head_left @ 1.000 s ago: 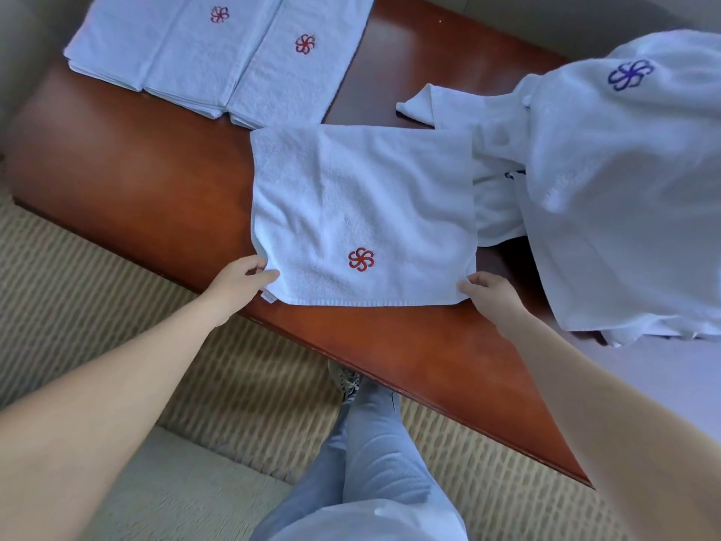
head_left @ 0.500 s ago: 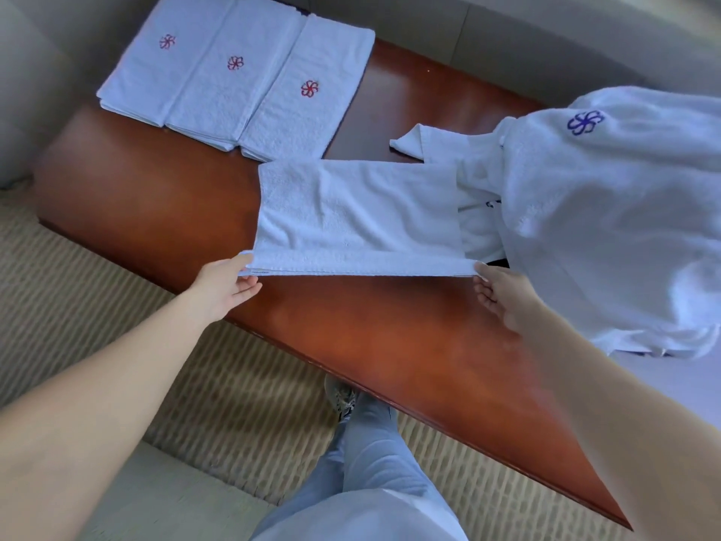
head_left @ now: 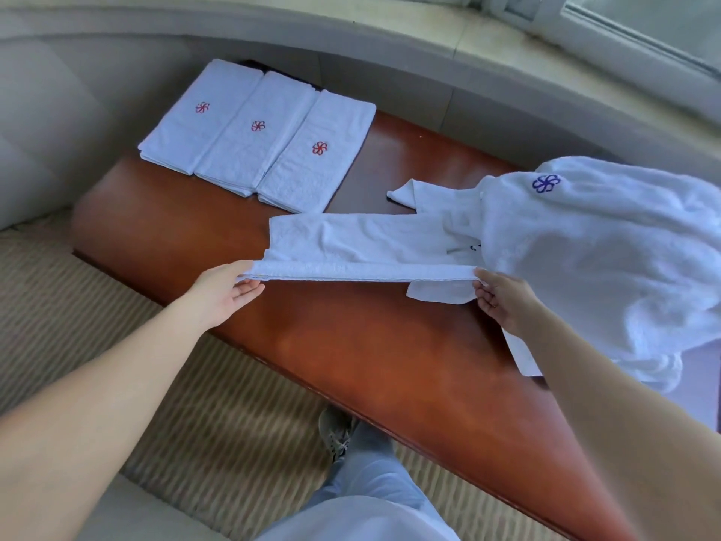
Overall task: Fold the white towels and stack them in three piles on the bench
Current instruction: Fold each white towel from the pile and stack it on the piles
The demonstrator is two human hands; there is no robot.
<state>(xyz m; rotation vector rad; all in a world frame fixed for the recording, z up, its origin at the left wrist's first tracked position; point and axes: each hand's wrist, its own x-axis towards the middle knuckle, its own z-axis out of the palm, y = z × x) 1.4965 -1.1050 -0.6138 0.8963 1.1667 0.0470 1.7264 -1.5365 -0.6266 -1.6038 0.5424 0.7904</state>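
Observation:
A white towel (head_left: 363, 244) lies across the middle of the dark wooden bench (head_left: 351, 345), its near edge lifted off the wood. My left hand (head_left: 226, 290) pinches the left near corner, and my right hand (head_left: 503, 298) pinches the right near corner. Three piles of folded white towels with red flower emblems sit side by side at the bench's far left: left pile (head_left: 203, 119), middle pile (head_left: 253, 138), right pile (head_left: 316, 154). A heap of unfolded white towels (head_left: 593, 259) with a blue emblem covers the bench's right end.
Striped beige carpet (head_left: 97, 326) lies in front of the bench, where my leg in blue jeans and a shoe (head_left: 335, 431) stand. A padded wall (head_left: 58, 111) curves behind the bench at the left, and a window ledge (head_left: 429, 37) runs along the back.
Both hands have lifted the towel's near edge and carried it toward the far edge, hiding the red emblem. The view has tilted up, so the piles appear lower.

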